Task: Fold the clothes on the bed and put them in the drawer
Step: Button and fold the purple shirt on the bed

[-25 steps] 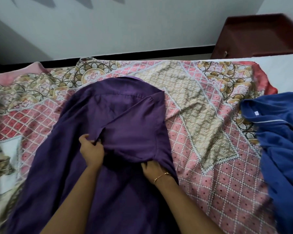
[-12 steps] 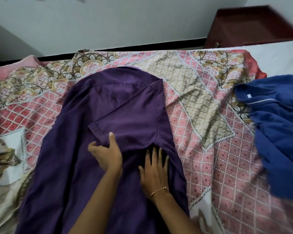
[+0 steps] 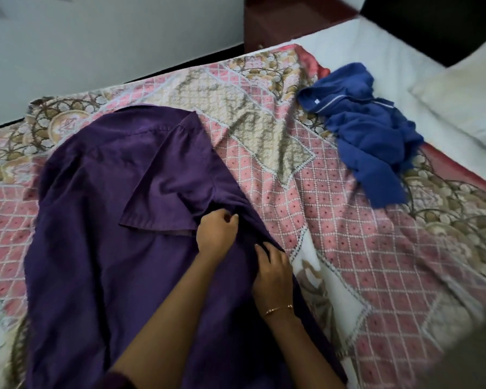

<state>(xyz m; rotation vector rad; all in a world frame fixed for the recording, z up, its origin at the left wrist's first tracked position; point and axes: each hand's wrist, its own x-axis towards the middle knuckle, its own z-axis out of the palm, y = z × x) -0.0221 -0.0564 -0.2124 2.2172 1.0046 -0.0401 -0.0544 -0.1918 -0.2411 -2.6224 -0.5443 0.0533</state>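
- shirt (image 3: 101, 220) spread on the bed (image 3: 348, 248), at the left
- crumpled garment (image 3: 368, 130) lies to its right, well apart
- pillow (image 3: 466, 108) at the far right

The shirt (image 3: 101, 220) spread out is deep purple, plain. The crumpled garment (image 3: 368, 130) is royal blue with a thin pale stripe. The bedspread (image 3: 362, 234) carries pink and white lattice diamonds, beige paisley panels and gold scrollwork. The pillow (image 3: 466, 99) is white.
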